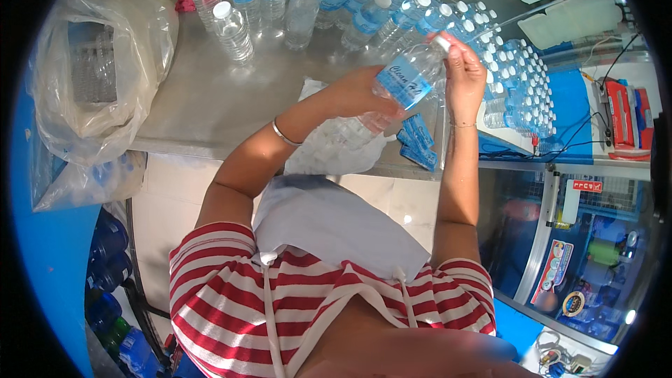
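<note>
Far left: a big clear plastic bag (98, 70) slumps over the corner of the steel table (210, 105), mouth open toward you, within easy reach. Below it, dark blue jugs (108, 266) sit on the floor, out of the work area.

Back of table: loose water bottles (231, 28) stand upright, capped, some labelled blue and some bare. They stand well apart from the packed block on the right.

Centre: your left hand (364, 94) is clenched around the lower body of the bottle (406, 80), holding it tilted above the table edge, cap end up and to the right. That grip steadies it. A clear crinkled bag (336, 143) lies directly underneath, just beside a small stack of blue labels (418, 141).

Right of centre: your right hand (463, 77) has its fingertips closed on the white cap (441, 42); the hold looks like a twisting grip, though whether the cap is tight cannot be told.

Right: capped bottles in tight rows (518, 84) fill the blue surface, beyond it a red device (626, 115) with cables.
</note>
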### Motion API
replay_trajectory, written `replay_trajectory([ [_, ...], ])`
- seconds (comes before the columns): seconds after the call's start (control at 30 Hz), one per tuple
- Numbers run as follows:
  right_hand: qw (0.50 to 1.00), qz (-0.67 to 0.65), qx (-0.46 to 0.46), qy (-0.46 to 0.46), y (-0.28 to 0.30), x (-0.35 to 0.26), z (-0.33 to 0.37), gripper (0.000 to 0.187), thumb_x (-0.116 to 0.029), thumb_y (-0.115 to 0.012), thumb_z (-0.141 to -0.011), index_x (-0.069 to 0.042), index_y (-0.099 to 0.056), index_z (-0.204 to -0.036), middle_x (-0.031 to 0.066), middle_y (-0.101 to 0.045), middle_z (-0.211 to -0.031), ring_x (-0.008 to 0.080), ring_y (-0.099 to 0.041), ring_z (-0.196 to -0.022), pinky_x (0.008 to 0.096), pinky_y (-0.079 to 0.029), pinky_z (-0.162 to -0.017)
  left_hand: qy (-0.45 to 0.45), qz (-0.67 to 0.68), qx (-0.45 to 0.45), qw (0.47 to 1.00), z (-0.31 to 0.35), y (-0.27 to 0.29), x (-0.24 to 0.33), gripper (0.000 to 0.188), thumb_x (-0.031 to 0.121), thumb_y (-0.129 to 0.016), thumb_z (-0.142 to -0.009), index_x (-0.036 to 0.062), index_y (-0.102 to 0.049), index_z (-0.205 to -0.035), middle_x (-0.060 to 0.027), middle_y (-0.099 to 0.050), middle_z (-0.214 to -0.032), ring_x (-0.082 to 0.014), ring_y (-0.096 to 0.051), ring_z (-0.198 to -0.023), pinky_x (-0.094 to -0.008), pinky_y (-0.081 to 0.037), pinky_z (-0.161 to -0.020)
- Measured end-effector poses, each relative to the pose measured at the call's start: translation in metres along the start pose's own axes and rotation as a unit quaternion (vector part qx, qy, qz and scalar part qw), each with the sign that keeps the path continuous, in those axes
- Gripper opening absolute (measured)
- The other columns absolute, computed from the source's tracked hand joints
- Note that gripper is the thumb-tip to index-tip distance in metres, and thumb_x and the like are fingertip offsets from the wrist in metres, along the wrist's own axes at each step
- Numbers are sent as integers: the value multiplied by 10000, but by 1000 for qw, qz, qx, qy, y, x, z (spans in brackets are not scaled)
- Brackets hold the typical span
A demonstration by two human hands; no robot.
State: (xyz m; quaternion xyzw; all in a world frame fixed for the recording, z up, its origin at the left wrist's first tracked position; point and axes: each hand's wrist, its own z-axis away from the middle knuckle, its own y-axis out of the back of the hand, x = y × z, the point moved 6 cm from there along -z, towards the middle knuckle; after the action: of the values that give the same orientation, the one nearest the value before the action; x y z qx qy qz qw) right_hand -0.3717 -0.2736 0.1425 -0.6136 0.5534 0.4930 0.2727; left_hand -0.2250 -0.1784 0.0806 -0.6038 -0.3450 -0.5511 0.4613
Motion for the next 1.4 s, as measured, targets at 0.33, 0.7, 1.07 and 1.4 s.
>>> replay_trajectory([
  [0.33,950,191,-155,195,6,-24,41,305,-257,-447,-965,-2,-580,-864,132,-590,-715,294,-545,-632,361,-454,-623,26,-136,-183,973,30,-19,-12,751,289,-804,-649,-28,-504,-1261,-182,-663,-1006,-303,-661,-906,-388,-529,-753],
  [0.7,930,362,-56,2,47,140,90,375,-377,-563,-959,-91,-646,-1186,122,-597,-811,245,-565,-689,337,-486,-687,-17,-298,284,911,115,77,-47,871,227,-775,-658,-42,-364,-1378,-236,-652,-1046,-332,-667,-940,-401,-514,-842],
  [1.07,898,438,31,-37,99,231,144,240,-93,-748,-785,-131,-754,-1022,107,-543,-867,247,-540,-805,355,-462,-732,-170,-279,610,722,155,332,-102,915,144,-739,-792,-64,-149,-1460,-260,-356,-1420,-348,-377,-1325,-391,-300,-1102],
  [1.4,938,322,128,28,22,105,111,231,-51,-724,-806,-119,-758,-1024,67,-544,-955,196,-547,-900,315,-453,-762,-82,-348,713,603,179,288,-53,835,129,-734,-801,-76,-240,-1441,-272,-372,-1393,-375,-353,-1333,-432,-297,-1100],
])
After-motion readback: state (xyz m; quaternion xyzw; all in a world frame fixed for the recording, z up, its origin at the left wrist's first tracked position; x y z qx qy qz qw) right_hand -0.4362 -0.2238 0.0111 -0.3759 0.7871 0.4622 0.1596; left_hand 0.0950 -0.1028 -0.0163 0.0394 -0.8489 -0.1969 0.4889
